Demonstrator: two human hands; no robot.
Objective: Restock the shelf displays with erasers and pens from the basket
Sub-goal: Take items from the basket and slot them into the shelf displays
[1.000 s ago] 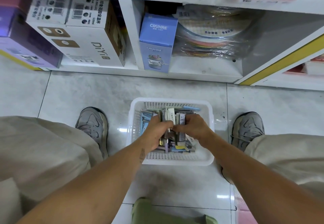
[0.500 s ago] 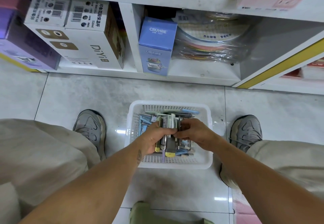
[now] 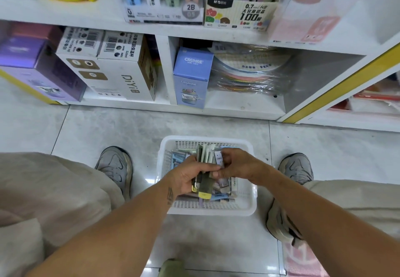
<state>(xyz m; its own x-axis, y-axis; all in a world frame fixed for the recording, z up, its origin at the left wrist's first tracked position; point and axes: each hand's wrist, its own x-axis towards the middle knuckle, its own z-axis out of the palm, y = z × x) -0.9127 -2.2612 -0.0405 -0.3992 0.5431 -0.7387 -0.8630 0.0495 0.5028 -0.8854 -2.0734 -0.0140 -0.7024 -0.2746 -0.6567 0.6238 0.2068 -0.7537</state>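
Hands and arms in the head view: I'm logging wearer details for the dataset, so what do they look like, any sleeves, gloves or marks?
Both forearms are bare to the frame's edge, with no sleeves in view. Neither the left hand nor the right hand wears a glove, and no watch shows. A small dark tattoo marks the left forearm just behind the wrist.

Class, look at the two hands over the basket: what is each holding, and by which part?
Left hand grips a bundle of packets around its lower half. Right hand pinches one small packet by its lower end.
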